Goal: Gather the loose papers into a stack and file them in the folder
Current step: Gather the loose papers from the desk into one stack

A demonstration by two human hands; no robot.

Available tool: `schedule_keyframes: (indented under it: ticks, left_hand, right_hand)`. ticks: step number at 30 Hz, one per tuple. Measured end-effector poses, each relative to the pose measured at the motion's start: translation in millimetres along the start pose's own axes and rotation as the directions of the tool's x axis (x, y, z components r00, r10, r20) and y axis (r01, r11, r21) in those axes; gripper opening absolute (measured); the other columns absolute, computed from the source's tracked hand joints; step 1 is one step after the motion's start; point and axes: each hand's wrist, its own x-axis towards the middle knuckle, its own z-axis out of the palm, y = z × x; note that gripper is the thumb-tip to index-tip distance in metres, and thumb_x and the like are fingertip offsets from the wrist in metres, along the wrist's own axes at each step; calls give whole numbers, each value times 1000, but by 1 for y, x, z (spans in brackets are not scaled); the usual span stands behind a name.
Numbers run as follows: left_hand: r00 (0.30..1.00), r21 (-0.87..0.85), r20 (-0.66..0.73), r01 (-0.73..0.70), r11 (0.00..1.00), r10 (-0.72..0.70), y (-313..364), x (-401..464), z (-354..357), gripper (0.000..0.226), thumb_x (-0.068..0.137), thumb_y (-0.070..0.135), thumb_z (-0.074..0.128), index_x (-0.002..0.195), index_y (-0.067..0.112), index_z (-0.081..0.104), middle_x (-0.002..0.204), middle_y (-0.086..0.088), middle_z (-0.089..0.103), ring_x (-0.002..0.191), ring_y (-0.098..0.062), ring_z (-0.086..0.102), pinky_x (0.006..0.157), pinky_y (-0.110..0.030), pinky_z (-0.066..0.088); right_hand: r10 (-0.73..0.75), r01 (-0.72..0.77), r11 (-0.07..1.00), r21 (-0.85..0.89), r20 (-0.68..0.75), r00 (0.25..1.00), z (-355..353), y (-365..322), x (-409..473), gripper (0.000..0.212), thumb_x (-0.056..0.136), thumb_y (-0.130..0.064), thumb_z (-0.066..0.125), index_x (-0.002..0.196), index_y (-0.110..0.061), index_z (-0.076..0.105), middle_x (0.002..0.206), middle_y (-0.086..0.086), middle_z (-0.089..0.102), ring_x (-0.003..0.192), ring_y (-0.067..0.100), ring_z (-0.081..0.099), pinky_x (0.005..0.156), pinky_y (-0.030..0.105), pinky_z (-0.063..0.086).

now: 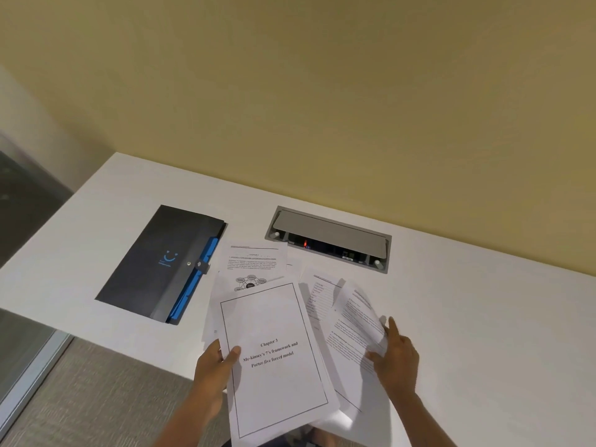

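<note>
My left hand [215, 366] grips the left edge of a bordered title page reading "Chapter 3" [277, 359], which is lifted over the desk's front edge with other sheets under it. My right hand [395, 356] holds the curled right edge of a printed text sheet [354, 330]. A page with a diagram [254, 264] and a page with a list [321, 295] lie flat behind them, overlapping. The black folder [154, 262], snapped shut with blue dividers showing at its right edge, lies flat to the left of the papers.
A white desk [483, 317] runs against a yellow-green wall. A grey cable box [329, 238] with its lid raised is set into the desk behind the papers. Grey carpet [96, 398] and a glass partition lie to the lower left.
</note>
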Motion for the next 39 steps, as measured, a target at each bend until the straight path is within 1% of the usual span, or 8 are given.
schedule_keyframes:
  ticks: [5, 8, 14, 22, 26, 31, 36, 39]
  left_hand:
    - [1000, -5, -8, -25, 1000, 25, 7, -6, 0, 25, 100, 14, 65, 123, 25, 67, 113, -1, 77, 104, -27, 72, 84, -45, 60]
    - [1000, -9, 1, -31, 999, 31, 10, -7, 0, 23, 100, 15, 65, 119, 28, 68, 113, -2, 78, 105, -28, 73, 87, -49, 61]
    - [998, -38, 51, -46, 998, 48, 18, -7, 1, 27, 101, 15, 65, 125, 26, 66, 118, -1, 77, 109, -26, 71, 92, -47, 58]
    - [984, -28, 163, -66, 997, 70, 35, -9, 6, 33, 101, 17, 63, 132, 28, 62, 123, 2, 74, 113, -21, 70, 93, -41, 59]
    - [972, -16, 226, -54, 998, 56, 41, -10, 9, 34, 101, 21, 63, 134, 27, 60, 128, 2, 73, 120, -23, 68, 108, -52, 53]
    - [952, -78, 305, -7, 997, 31, 38, -9, 5, 35, 99, 23, 66, 135, 23, 64, 126, 3, 77, 125, -22, 67, 113, -49, 49]
    - [965, -40, 260, 28, 999, -17, 27, -12, 1, 31, 98, 26, 68, 129, 27, 67, 123, 4, 78, 122, -24, 68, 109, -54, 50]
    - [990, -15, 137, 22, 1000, -20, 17, -11, -3, 25, 98, 23, 69, 123, 24, 70, 121, 0, 77, 116, -27, 70, 104, -56, 54]
  right_hand:
    - [272, -274, 959, 65, 39, 961, 9, 17, -18, 96, 65, -50, 94, 141, -16, 47, 111, 14, 74, 106, 38, 69, 82, 44, 51]
    - [405, -408, 873, 266, 69, 912, 13, 28, -23, 87, 64, -39, 98, 131, -12, 49, 110, 13, 72, 102, 41, 72, 73, 39, 45]
    - [335, -273, 756, 596, 6, 942, -1, 27, -25, 7, 91, -17, 80, 91, -18, 73, 94, 8, 79, 85, 29, 73, 63, 29, 50]
    - [146, -189, 599, 778, 127, 981, -29, -11, -19, 12, 99, -24, 71, 108, -29, 79, 103, -16, 82, 95, 4, 77, 83, 23, 56]
    - [-66, -158, 584, 797, 240, 969, -25, -39, -21, 22, 101, -27, 68, 113, -10, 75, 114, 10, 79, 110, 24, 75, 106, 40, 54]
    - [-265, -151, 592, 792, 369, 891, -16, -73, -28, 22, 106, -28, 60, 120, -27, 78, 122, -2, 80, 117, 17, 75, 105, 42, 56]
    - [-335, -218, 648, 729, 531, 779, -10, -92, -26, 32, 102, -46, 62, 121, -25, 77, 115, 10, 81, 100, 24, 78, 89, 44, 61]
    - [-224, -210, 682, 701, 474, 852, -10, -96, -12, 32, 102, -49, 62, 112, -25, 81, 109, 11, 82, 90, 19, 75, 78, 33, 57]
